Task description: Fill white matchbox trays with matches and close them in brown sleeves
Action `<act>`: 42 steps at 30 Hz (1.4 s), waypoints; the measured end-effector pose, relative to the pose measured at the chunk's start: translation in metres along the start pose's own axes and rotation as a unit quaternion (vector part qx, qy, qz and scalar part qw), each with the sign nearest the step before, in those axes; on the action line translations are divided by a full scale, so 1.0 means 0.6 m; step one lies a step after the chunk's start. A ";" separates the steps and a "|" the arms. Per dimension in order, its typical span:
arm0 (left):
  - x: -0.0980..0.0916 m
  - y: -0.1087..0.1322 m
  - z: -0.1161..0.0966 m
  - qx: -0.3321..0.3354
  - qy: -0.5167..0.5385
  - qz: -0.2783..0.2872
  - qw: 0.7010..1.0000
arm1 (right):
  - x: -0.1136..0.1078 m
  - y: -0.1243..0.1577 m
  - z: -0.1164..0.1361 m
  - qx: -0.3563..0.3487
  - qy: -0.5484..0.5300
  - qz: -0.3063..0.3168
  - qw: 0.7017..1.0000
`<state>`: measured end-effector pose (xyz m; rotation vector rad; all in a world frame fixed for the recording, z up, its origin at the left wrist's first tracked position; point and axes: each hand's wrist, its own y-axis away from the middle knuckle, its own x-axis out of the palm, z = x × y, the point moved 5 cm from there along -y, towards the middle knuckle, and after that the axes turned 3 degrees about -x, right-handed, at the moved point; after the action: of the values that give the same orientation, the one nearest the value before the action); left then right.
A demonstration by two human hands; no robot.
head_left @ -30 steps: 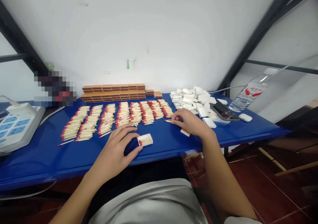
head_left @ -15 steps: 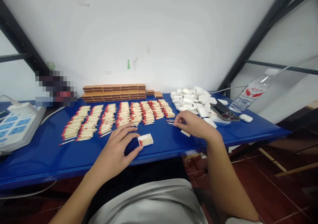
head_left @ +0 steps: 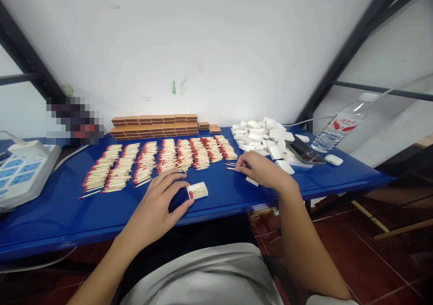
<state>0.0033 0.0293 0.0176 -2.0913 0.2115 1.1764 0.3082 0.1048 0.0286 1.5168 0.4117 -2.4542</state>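
Note:
My left hand (head_left: 158, 205) rests on the blue table (head_left: 67, 214), its thumb and fingers curved beside a small white matchbox tray (head_left: 198, 191) partly filled with red-tipped matches. My right hand (head_left: 262, 169) lies fingers-down near the right end of the rows of matches (head_left: 162, 158), its fingertips pinching at a few loose matches (head_left: 231, 165). A single white tray (head_left: 252, 181) lies under that wrist.
A pile of empty white trays (head_left: 262, 136) sits behind the right hand. Brown matchbox sleeves (head_left: 155, 125) are stacked along the wall. A phone (head_left: 304, 151), an earbud case (head_left: 333, 159) and a water bottle (head_left: 341, 124) lie at the right; a power strip (head_left: 20, 169) at the left.
The right hand has shifted slightly right and back, and a few loose matches now lie pulled out from the last row. The left hand has stayed put.

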 end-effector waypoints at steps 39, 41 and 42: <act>0.001 -0.001 0.001 -0.001 -0.005 0.002 1.000 | 0.002 -0.012 0.010 -0.030 0.045 -0.045 0.998; 0.001 0.000 0.002 -0.001 -0.006 0.003 1.000 | -0.001 -0.008 0.001 -0.018 0.039 -0.039 0.998; 0.001 0.000 0.002 0.001 -0.007 0.003 1.000 | -0.003 -0.007 -0.003 -0.011 0.038 -0.043 0.998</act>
<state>0.0031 0.0299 0.0166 -2.0814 0.2127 1.1949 0.3095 0.1092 0.0300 1.6186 0.5253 -2.4530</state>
